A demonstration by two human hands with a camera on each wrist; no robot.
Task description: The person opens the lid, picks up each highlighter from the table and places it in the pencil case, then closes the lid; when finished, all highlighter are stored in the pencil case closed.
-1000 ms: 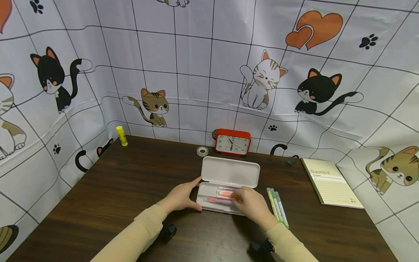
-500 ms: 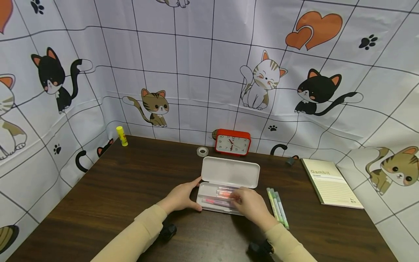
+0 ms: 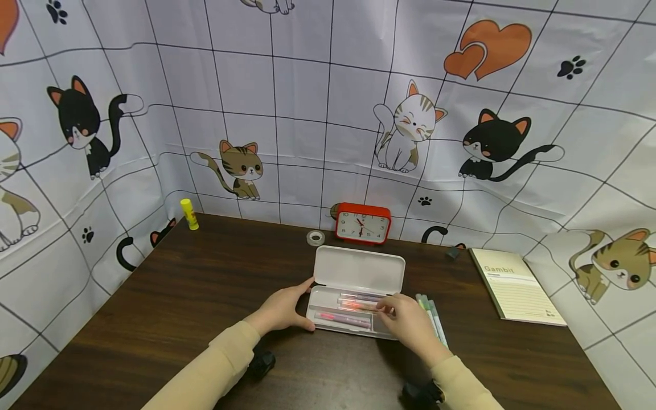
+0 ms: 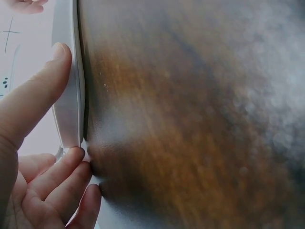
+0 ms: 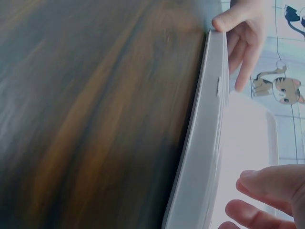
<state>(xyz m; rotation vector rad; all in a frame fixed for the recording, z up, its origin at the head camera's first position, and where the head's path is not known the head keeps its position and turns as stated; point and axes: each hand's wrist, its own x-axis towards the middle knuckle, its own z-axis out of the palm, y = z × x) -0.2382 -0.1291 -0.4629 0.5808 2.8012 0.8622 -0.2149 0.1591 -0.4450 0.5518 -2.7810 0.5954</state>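
Note:
A white pencil case [image 3: 318, 295] lies with its lid [image 3: 360, 269] raised at the back. My left hand [image 3: 282, 307] grips its left end, thumb at the front wall and fingers round the far corner; the left wrist view shows this grip closely. Inside the tray, a pinkish-purple pen [image 3: 343, 320] lies in the front section. Behind it are an orange-tinted pen [image 3: 353, 306] and a purplish one [image 3: 361, 296]. My right hand [image 3: 407, 322] is over the tray's right part, fingertips at the orange pen's right end. In the right wrist view its thumb and fingers are bent loosely, with a gap between them.
Several green-toned pens [image 3: 435, 322] lie right of the case, partly behind the right hand. Behind stand a red clock [image 3: 363, 223] and a tape roll [image 3: 315, 238]. A notepad [image 3: 517, 287] lies at the right, a yellow glue stick [image 3: 189, 214] stands at the far left corner.
My right hand has shifted a little to the right, uncovering more of the pens in the tray and covering part of the green pens. The left hand keeps its grip.

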